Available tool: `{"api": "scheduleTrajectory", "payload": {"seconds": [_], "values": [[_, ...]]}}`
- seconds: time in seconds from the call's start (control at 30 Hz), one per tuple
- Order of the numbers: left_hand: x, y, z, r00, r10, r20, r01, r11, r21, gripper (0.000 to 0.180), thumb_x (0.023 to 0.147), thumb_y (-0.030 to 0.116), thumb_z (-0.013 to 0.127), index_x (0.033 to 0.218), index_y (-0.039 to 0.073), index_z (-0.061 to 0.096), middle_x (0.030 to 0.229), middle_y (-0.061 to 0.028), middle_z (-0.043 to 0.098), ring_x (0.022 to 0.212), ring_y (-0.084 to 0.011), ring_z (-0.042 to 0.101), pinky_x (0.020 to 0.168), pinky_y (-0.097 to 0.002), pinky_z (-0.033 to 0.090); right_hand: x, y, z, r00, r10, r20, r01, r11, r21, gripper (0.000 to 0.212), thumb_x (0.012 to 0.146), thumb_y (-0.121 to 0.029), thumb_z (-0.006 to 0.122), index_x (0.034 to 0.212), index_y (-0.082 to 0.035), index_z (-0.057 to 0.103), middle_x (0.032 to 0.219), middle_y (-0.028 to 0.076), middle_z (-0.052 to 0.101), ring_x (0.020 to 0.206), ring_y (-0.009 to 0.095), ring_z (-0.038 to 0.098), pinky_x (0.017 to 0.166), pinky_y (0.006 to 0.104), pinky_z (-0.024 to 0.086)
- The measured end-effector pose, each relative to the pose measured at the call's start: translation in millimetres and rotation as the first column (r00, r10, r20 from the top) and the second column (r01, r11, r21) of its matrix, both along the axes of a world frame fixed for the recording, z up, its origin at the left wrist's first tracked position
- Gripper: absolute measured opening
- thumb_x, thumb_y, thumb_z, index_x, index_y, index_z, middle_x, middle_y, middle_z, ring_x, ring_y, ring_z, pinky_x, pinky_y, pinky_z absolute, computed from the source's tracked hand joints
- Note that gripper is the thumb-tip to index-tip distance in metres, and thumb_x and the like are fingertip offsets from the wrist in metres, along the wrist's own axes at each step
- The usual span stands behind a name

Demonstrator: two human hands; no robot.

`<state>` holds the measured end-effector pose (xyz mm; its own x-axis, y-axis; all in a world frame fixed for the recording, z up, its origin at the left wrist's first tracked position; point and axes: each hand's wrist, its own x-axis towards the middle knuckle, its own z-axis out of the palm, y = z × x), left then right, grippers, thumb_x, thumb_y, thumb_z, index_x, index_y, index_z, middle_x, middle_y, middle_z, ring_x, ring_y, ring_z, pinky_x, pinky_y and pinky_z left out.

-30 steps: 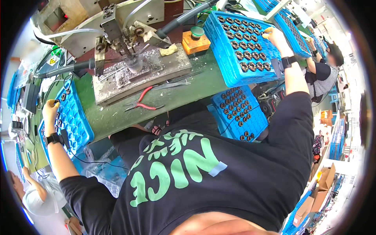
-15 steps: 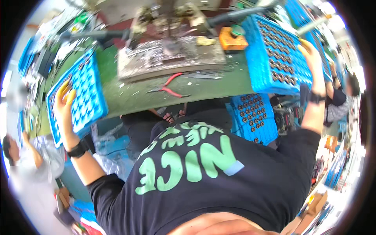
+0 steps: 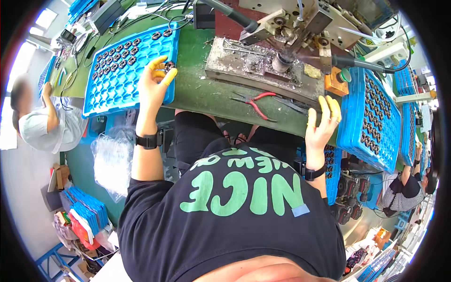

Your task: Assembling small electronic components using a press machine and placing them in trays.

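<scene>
Yellow finger covers sit on the fingertips of both my hands. My left hand [image 3: 151, 91] is over the right edge of the left blue tray [image 3: 117, 96], pinching a small round dark part [image 3: 170, 65] between thumb and fingers. Several like parts [image 3: 126, 54] sit in the tray's far pockets. My right hand [image 3: 321, 124] is raised with fingers apart and holds nothing, by the right front corner of the machine's metal base [image 3: 230, 70]. On that base stands a round metal fixture [image 3: 282, 62] under the machine head.
Red-handled pliers [image 3: 256, 104] and grey pointed tools [image 3: 290, 104] lie before the base. An orange box with a green knob [image 3: 345, 75] stands beside stacked blue trays [image 3: 347, 113] of parts at right. Two other people [image 3: 44, 113] are at the far left and right.
My right hand has moved left from the right-hand trays toward the machine base. My left hand has moved right across its tray and now visibly pinches a part. The whole view has turned.
</scene>
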<state>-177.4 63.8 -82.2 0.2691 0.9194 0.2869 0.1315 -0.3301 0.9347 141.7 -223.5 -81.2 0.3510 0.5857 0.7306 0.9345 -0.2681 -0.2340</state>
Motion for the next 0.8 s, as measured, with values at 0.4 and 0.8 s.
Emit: {"api": "scheduleTrajectory", "payload": {"seconds": [0.4,0.8], "values": [[2.3,-1.2,-6.6,0.996,0.028,-0.084,-0.017,0.991,0.133,0.036,0.077,0.006,0.08,0.111,0.002,0.067,0.092,-0.0025,0.063,0.072,-0.0074,0.058,0.064,-0.0205,0.047,5.7,2.6,-3.8,1.0,-0.021,-0.006,0.021,1.0,-0.013,0.035,0.088,-0.016,0.066,0.121,-0.008,0.061,0.124,0.011,0.057,0.121,0.032,0.047,0.103,0.0434,0.033],[7.1,-8.3,3.1,0.967,0.052,-0.25,0.018,0.963,0.268,0.032,0.076,0.005,0.08,0.106,0.0,0.068,0.088,-0.0011,0.062,0.071,-0.0065,0.057,0.066,-0.021,0.046,6.3,1.5,-3.5,1.0,-0.025,0.0,0.025,0.999,-0.02,0.036,0.087,-0.015,0.067,0.122,-0.01,0.06,0.124,0.009,0.056,0.119,0.031,0.048,0.101,0.0431,0.034]]}}
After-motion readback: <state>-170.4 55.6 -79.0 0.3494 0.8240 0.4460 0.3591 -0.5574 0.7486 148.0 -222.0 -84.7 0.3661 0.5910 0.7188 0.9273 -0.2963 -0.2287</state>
